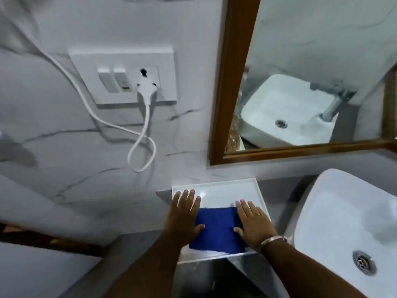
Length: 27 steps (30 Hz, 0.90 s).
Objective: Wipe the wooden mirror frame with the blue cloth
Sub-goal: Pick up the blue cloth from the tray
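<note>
Both hands lay flat and open, gripping nothing: left hand [184, 214] and right hand [252, 222] pressed either edge of the blue cloth [217, 229] on the white tray [225, 186]. Soft, light, floppy stuff; best bunched mid-cloth. The mirror frame [227, 82] waited far right.

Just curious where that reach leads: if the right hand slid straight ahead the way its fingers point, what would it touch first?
Probably the back rim of the white tray it lies in, past the blue cloth. The right hand points towards the marble wall; the wooden mirror frame hangs higher up.
</note>
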{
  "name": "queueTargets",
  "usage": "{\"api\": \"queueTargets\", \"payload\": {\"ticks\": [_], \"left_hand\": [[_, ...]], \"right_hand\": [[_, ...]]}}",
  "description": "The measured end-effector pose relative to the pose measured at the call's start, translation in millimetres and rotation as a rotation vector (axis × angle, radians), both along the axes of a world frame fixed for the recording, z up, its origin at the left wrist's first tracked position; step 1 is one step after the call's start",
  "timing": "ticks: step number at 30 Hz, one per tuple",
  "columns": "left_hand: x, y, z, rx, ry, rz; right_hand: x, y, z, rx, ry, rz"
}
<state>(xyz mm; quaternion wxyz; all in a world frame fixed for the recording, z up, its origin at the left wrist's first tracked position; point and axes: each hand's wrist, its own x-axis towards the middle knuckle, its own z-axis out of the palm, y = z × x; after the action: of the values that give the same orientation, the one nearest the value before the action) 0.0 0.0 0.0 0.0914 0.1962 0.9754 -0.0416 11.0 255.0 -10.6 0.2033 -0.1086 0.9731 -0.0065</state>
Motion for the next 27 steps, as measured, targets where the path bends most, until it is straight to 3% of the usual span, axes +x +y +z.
{"api": "queueTargets", "payload": {"ticks": [6,11,14,19,27], "left_hand": [[-15.1,25.0,-50.8,0.031,-0.236,0.092],[-25.7,30.1,-61.1,0.063,-0.211,0.131],[-30.6,26.6,-41.7,-0.013,-0.253,0.049],[-38.0,12.6,32.4,0.085,-0.288,0.061],[-71.9,13.5,258.6,0.337,0.148,-0.054]], "right_hand": [[-17.2,-7.5,-28.7,0.014,0.025,-0.017],[-21.1,-29.4,-24.1,0.106,0.082,-0.100],[-23.2,-39.0,-9.0,0.194,0.113,-0.095],[-13.9,-37.9,49.9,0.191,0.249,-0.122],[-37.6,-24.2,249.9,0.127,0.724,-0.221]]}}
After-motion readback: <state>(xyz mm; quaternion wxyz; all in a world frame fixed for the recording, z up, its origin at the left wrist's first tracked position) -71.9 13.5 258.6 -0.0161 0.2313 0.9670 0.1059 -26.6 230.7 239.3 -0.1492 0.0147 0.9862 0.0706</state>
